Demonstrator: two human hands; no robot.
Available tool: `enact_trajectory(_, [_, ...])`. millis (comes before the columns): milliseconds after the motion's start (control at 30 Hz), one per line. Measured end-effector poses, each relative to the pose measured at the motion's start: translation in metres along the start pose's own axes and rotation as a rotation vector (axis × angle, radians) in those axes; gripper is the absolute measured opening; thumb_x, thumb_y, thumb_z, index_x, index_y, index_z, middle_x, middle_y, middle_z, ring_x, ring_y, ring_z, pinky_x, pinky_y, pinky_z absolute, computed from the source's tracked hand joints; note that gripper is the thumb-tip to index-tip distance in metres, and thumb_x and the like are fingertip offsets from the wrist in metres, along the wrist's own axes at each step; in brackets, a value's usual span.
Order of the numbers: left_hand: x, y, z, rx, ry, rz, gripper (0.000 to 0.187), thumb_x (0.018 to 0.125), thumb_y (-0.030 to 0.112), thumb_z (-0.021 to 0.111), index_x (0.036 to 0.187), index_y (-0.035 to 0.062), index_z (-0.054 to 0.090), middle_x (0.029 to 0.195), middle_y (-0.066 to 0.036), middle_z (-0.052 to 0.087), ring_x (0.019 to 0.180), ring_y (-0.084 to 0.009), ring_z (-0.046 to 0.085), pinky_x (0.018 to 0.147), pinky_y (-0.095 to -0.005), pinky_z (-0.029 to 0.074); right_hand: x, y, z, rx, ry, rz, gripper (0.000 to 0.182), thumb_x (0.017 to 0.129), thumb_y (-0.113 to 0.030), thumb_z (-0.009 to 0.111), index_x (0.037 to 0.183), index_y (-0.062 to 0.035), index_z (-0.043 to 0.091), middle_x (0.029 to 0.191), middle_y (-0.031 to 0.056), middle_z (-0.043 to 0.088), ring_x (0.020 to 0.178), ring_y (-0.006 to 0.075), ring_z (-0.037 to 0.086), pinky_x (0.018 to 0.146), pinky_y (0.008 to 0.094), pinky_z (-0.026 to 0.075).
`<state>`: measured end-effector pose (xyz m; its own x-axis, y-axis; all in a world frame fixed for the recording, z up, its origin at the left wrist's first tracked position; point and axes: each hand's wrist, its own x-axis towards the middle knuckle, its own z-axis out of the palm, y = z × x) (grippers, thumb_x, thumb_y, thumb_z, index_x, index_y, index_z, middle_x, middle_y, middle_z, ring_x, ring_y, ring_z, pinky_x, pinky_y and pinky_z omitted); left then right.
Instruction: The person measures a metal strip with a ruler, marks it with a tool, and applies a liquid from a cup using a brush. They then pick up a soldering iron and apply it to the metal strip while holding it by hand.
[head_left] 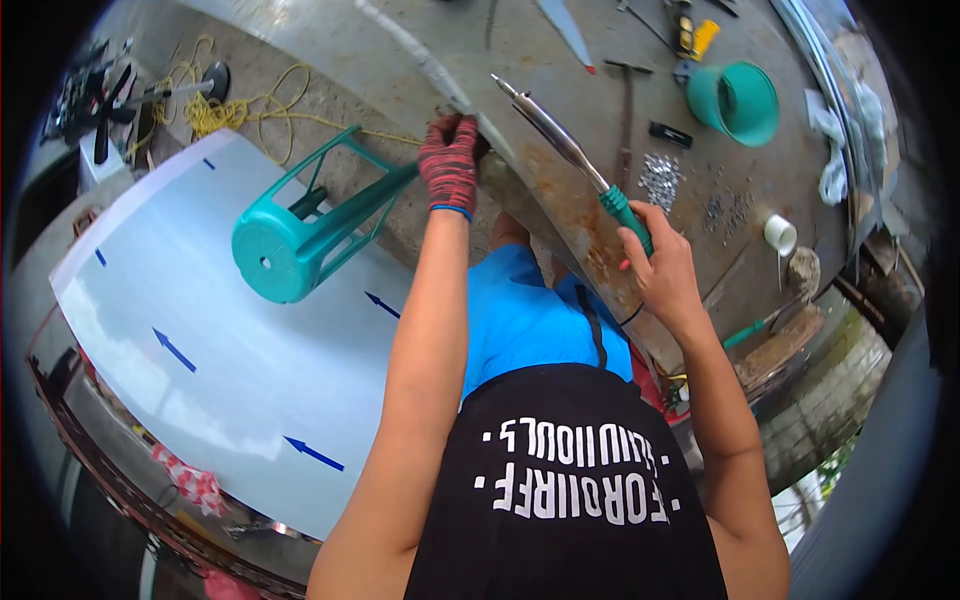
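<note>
My right hand (662,262) is bare and wrapped around the green handle of a large soldering iron (560,140). The iron's metal barrel slants up and left over the metal worktable (560,215), its pointed tip apart from the surface. My left hand (449,165) wears a red and black knitted glove with a blue cuff. Its fingers are curled together at the table's edge, by the lower end of a pale grey strip (415,50). What they grip there is hidden.
A green plastic stool (268,250) stands left of my left arm, by a pale sheet with blue arrows (230,350). On the table are a green bucket (752,105), small metal pieces (660,182), a white cup (779,234) and hand tools. Yellow rope (215,110) lies behind.
</note>
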<state>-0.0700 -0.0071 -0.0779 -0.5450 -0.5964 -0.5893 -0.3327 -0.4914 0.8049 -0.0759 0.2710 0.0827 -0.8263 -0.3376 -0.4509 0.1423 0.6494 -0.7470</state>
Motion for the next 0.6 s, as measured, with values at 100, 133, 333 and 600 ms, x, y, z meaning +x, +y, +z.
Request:
enact_trajectory(100, [0.001,-0.003,0.001,0.025,0.013,0.016,0.029,0.091,0.015,0.076,0.113,-0.0017,0.067,0.104,-0.01,0.071,0.087,-0.017,0.067,0.077,-0.0319,0.058,0.034,-0.007,0.013,-0.113,-0.041,-0.026,0.028,0.096,-0.018,0.066,0.121,-0.0058,0.059,0.087,0.0188,0.066,0.067,0.0349,0.061,0.065,0.0417,0.049])
enact_trajectory(133, [0.001,-0.005,0.0,0.13,0.018,0.102,0.031,0.089,0.017,0.077,0.112,-0.0023,0.068,0.103,-0.012,0.072,0.088,-0.0181,0.067,0.08,-0.033,0.057,0.041,-0.006,0.017,-0.167,-0.027,-0.067,0.029,0.096,-0.019,0.066,0.121,-0.0063,0.059,0.087,0.0188,0.066,0.065,0.0349,0.06,0.064,0.0416,0.048])
enact_trajectory(333, [-0.005,0.011,0.001,0.395,0.075,0.122,0.038,0.086,0.024,0.08,0.111,-0.0026,0.07,0.105,-0.015,0.074,0.097,-0.0207,0.068,0.092,-0.0348,0.053,0.058,0.014,0.022,-0.318,-0.044,-0.198,0.031,0.097,-0.018,0.066,0.125,-0.0072,0.06,0.093,0.0181,0.068,0.068,0.0335,0.063,0.065,0.0402,0.05])
enact_trajectory(600, [-0.006,0.012,-0.001,0.398,0.051,0.107,0.039,0.085,0.026,0.08,0.113,0.0001,0.071,0.108,-0.016,0.074,0.103,-0.0244,0.069,0.095,-0.0363,0.052,0.06,0.01,0.023,-0.344,-0.092,-0.131,0.031,0.098,-0.016,0.064,0.127,-0.0042,0.059,0.101,0.0181,0.069,0.083,0.0331,0.068,0.075,0.0381,0.053])
